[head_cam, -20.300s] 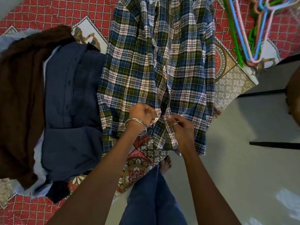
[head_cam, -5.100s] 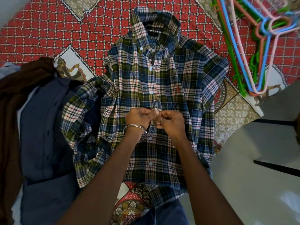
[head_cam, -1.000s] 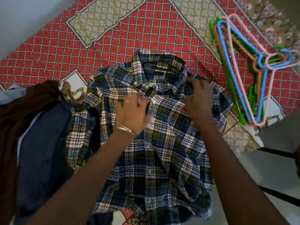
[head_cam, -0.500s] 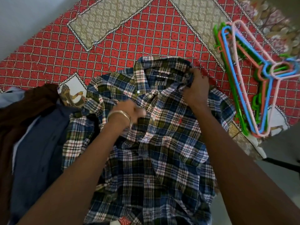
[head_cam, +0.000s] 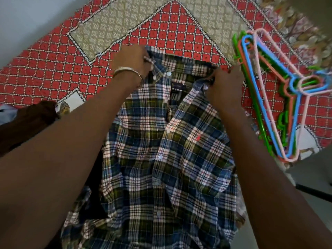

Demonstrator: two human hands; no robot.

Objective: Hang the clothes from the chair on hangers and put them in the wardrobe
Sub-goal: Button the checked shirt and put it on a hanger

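A blue, green and white plaid shirt (head_cam: 161, 159) lies front up on the red patterned bedspread (head_cam: 53, 69), buttoned down most of its front, collar end away from me. My left hand (head_cam: 133, 60), with a metal bangle on the wrist, grips the left end of the collar. My right hand (head_cam: 224, 87) pinches the right end of the collar. Both hands hold the neck opening spread wide, and a dark label shows inside it. A stack of plastic hangers (head_cam: 269, 97), green, orange, blue and pink, rests on the bedspread just right of my right hand.
A brown garment (head_cam: 23, 123) lies at the left edge, partly behind my left forearm. A pale wall (head_cam: 27, 20) is at the upper left. The bed's edge and grey floor (head_cam: 314, 177) are at the lower right.
My left hand has gone from the shirt's chest up to the left collar end. My right hand has shifted to the right collar end, and the neck is now pulled open.
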